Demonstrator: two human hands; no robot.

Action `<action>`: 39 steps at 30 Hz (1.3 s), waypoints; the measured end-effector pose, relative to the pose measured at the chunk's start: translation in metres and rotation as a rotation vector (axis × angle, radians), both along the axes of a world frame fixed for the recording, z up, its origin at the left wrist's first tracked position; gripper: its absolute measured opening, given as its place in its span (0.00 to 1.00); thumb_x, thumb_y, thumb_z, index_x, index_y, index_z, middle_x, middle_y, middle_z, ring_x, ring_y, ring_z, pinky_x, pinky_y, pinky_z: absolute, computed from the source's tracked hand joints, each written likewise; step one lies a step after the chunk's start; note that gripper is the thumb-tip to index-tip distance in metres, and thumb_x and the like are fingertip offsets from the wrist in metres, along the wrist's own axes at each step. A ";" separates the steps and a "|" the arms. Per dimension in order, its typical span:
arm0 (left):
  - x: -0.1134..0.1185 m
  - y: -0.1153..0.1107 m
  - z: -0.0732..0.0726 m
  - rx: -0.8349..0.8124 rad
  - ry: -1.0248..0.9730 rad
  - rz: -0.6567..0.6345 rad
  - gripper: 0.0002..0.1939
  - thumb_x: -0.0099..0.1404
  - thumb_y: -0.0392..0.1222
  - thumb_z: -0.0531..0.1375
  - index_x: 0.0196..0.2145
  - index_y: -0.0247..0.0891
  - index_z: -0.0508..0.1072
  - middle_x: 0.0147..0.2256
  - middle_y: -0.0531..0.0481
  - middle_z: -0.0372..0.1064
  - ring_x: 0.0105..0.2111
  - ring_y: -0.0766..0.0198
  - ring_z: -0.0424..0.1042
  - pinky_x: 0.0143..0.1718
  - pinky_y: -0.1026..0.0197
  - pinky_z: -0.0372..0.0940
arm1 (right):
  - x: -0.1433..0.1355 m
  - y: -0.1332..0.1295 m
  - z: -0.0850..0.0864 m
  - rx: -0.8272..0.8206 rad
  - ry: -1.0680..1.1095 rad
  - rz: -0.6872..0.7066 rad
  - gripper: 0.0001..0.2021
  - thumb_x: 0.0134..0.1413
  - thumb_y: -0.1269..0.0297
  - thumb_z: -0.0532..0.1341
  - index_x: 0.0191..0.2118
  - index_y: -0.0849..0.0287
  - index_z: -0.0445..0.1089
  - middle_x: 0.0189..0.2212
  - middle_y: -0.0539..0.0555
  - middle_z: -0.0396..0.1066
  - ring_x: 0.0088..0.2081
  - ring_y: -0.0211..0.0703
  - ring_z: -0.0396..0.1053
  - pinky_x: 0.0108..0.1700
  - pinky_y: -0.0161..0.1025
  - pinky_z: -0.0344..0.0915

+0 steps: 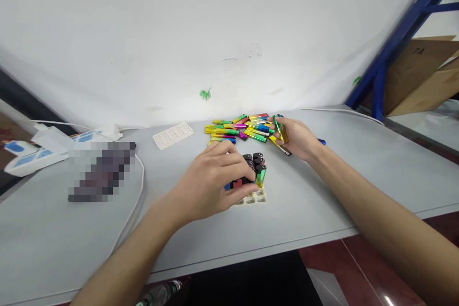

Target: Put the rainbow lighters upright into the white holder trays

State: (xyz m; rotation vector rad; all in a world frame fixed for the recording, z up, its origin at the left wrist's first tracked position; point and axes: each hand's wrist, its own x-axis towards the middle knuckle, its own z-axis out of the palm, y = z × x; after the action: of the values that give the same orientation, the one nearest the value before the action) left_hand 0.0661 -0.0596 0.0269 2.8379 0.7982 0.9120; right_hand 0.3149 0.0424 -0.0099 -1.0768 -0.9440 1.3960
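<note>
The right hand (pixel 296 137) grasps a shiny green-and-gold lighter (pixel 283 133) between thumb and fingers, close to the tabletop's back edge and at the right end of a loose pile of lighters (pixel 225 125) in metallic colours. The left hand (pixel 215 177) is bent over a pale slotted tray (pixel 261 198) that lies between the pile and the tabletop's front edge; its fingers are at the black tops of the upright lighters (pixel 260 176) standing there, though I cannot tell whether it grips one. The tray's nearest slots are bare. A second pale tray (pixel 173 136) lies near the back edge, left of the pile. Toward the tabletop's left end are a white power strip (pixel 39 155) and a white cable (pixel 140 189).
</note>
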 end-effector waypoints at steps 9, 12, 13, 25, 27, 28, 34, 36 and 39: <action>0.002 0.007 0.002 -0.149 -0.184 0.121 0.10 0.70 0.43 0.57 0.34 0.41 0.78 0.37 0.51 0.78 0.40 0.61 0.71 0.47 0.56 0.64 | -0.008 -0.009 -0.005 0.286 -0.338 0.123 0.14 0.56 0.53 0.65 0.45 0.54 0.75 0.38 0.52 0.75 0.41 0.45 0.70 0.42 0.43 0.69; -0.004 0.017 0.003 -0.319 -0.263 0.368 0.12 0.71 0.47 0.55 0.42 0.42 0.77 0.43 0.50 0.77 0.41 0.61 0.72 0.43 0.57 0.66 | -0.016 -0.018 -0.002 0.412 -0.424 0.231 0.15 0.55 0.52 0.66 0.46 0.51 0.77 0.40 0.51 0.75 0.44 0.46 0.70 0.47 0.46 0.67; -0.006 0.020 0.003 -0.389 -0.271 0.433 0.13 0.71 0.49 0.55 0.45 0.43 0.76 0.46 0.50 0.76 0.41 0.61 0.72 0.42 0.58 0.66 | -0.019 -0.021 -0.002 0.438 -0.416 0.261 0.15 0.54 0.53 0.67 0.46 0.50 0.77 0.40 0.51 0.76 0.43 0.45 0.70 0.47 0.46 0.66; -0.016 0.038 -0.004 -0.910 -0.285 0.314 0.22 0.69 0.58 0.53 0.35 0.38 0.77 0.38 0.48 0.77 0.38 0.59 0.73 0.37 0.58 0.64 | -0.045 -0.032 -0.017 0.315 -0.219 0.502 0.14 0.54 0.58 0.68 0.47 0.50 0.75 0.36 0.51 0.79 0.42 0.48 0.77 0.48 0.51 0.72; -0.017 0.039 -0.005 -0.949 -0.313 0.290 0.19 0.68 0.56 0.55 0.36 0.38 0.77 0.38 0.48 0.77 0.38 0.59 0.73 0.38 0.59 0.64 | -0.046 -0.033 -0.015 0.345 -0.214 0.508 0.16 0.56 0.58 0.67 0.51 0.48 0.75 0.41 0.51 0.79 0.45 0.48 0.77 0.52 0.52 0.71; -0.018 0.040 -0.005 -0.952 -0.334 0.278 0.17 0.68 0.55 0.57 0.37 0.38 0.76 0.38 0.48 0.77 0.38 0.60 0.73 0.39 0.59 0.63 | -0.046 -0.033 -0.015 0.362 -0.212 0.506 0.18 0.57 0.58 0.66 0.53 0.47 0.74 0.45 0.51 0.79 0.47 0.48 0.76 0.54 0.52 0.70; -0.022 0.048 -0.009 -0.991 -0.650 0.381 0.10 0.62 0.39 0.61 0.41 0.40 0.65 0.33 0.53 0.75 0.29 0.66 0.71 0.32 0.62 0.62 | -0.034 -0.022 -0.015 0.468 -0.537 0.257 0.19 0.62 0.55 0.60 0.56 0.55 0.72 0.48 0.57 0.77 0.44 0.49 0.77 0.50 0.52 0.73; -0.025 0.051 -0.011 -1.037 -0.805 0.393 0.10 0.60 0.35 0.59 0.37 0.41 0.60 0.31 0.54 0.73 0.24 0.68 0.69 0.26 0.64 0.60 | -0.024 -0.014 -0.017 0.538 -0.829 0.082 0.15 0.62 0.57 0.59 0.50 0.57 0.75 0.45 0.58 0.78 0.43 0.49 0.76 0.48 0.51 0.72; -0.029 0.056 -0.014 -1.082 -0.987 0.391 0.06 0.63 0.39 0.55 0.31 0.40 0.58 0.22 0.57 0.64 0.16 0.71 0.58 0.18 0.66 0.52 | -0.008 -0.004 -0.018 0.586 -1.064 -0.075 0.13 0.62 0.62 0.58 0.48 0.58 0.75 0.43 0.57 0.79 0.44 0.49 0.75 0.48 0.48 0.70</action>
State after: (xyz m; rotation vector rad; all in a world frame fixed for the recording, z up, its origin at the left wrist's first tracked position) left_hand 0.0368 -0.0034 0.0132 1.1341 1.1512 1.2012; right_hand 0.3065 0.0385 -0.0280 -1.3483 -1.8852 0.3230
